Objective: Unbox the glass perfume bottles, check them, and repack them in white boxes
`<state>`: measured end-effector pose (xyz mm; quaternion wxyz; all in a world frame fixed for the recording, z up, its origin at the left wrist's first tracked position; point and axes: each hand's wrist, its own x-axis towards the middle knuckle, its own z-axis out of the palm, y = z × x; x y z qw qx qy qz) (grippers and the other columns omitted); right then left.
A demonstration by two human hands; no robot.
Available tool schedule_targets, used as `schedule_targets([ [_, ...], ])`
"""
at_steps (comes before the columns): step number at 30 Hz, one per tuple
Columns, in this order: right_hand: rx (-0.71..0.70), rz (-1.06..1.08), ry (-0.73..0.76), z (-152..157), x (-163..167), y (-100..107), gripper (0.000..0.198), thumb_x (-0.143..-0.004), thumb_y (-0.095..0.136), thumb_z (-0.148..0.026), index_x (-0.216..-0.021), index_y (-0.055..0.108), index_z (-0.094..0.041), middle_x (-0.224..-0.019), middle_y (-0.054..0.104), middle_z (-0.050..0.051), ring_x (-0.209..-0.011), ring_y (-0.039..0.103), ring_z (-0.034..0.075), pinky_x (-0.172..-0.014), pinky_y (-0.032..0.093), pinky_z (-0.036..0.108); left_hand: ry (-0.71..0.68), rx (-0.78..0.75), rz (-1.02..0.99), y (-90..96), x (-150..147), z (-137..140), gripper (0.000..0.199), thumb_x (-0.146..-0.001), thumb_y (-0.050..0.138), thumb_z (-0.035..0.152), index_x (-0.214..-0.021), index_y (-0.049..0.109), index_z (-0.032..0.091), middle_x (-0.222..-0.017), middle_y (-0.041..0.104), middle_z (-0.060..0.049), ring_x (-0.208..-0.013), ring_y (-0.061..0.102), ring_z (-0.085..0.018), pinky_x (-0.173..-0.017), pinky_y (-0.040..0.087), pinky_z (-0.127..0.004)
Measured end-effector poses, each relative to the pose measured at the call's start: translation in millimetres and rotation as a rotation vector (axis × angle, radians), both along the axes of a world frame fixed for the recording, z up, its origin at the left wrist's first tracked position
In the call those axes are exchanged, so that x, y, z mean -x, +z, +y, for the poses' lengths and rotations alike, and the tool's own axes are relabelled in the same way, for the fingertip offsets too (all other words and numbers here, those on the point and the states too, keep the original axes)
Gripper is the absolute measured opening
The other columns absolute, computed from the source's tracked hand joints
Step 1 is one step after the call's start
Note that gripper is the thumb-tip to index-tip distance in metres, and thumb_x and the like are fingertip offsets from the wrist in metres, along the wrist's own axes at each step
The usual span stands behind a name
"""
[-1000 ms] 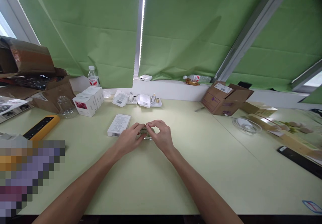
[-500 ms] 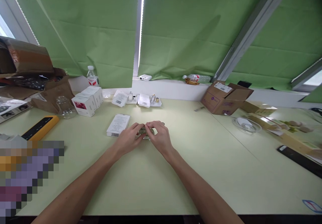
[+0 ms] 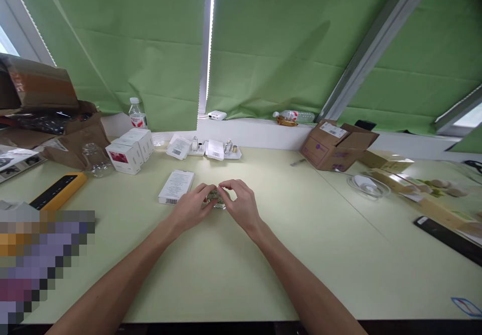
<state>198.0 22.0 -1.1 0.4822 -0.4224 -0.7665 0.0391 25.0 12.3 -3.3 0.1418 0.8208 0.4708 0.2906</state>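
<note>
Two bare hands work over a pale table [image 3: 211, 274], a clear, glassy item [image 3: 220, 205] between them, beside a white box [image 3: 176, 187]. The left hand [image 3: 190, 206] has thumb and fingers closed about its side. The right hand [image 3: 243, 206], flatter half a second ago, now arches, its fingertips almost meeting; whether they pinch anything, I cannot tell. Handling apparently continues in place.

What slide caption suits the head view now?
Left hand and right hand together at a small glassy item, near a white box on a pale green table.
</note>
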Motion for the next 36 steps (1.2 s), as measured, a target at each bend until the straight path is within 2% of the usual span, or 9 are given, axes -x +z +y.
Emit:
schedule_targets([
  [11, -0.027, 0.003, 0.009, 0.2, 0.6, -2.2, 0.009, -0.088, 0.054, -0.021, -0.091, 0.063, -0.022, -0.095, 0.069, 0.005, -0.089, 0.062, 0.019, -0.072, 0.055, 0.033, -0.008, 0.016, 0.0, 3.1, -0.9, -1.3, 0.024, -0.093, 0.041, 0.035, -0.112, 0.053, 0.027, -0.102, 0.058, -0.002, -0.076, 0.059, -0.014, -0.063, 0.045, -0.025],
  [30, 0.008, 0.032, -0.005, -4.6, 2.7, 3.0, 0.014, -0.09, 0.049, -0.023, -0.095, 0.063, -0.023, -0.09, 0.069, 0.004, -0.086, 0.062, 0.019, -0.069, 0.055, 0.031, 0.001, 0.0, 0.019, 1.8, -0.8, -0.6, 0.025, -0.093, 0.042, 0.034, -0.114, 0.053, 0.027, -0.101, 0.058, -0.003, -0.075, 0.06, -0.014, -0.062, 0.045, -0.025],
  [36, 0.02, 0.029, 0.001, -4.6, 2.9, 2.7, 0.015, -0.091, 0.049, -0.025, -0.097, 0.063, -0.023, -0.091, 0.069, 0.003, -0.085, 0.063, 0.018, -0.073, 0.053, 0.032, -0.002, 0.014, 0.014, 1.7, -1.2, -0.7, 0.026, -0.093, 0.041, 0.035, -0.115, 0.052, 0.027, -0.102, 0.058, -0.003, -0.074, 0.06, -0.015, -0.061, 0.045, -0.025],
])
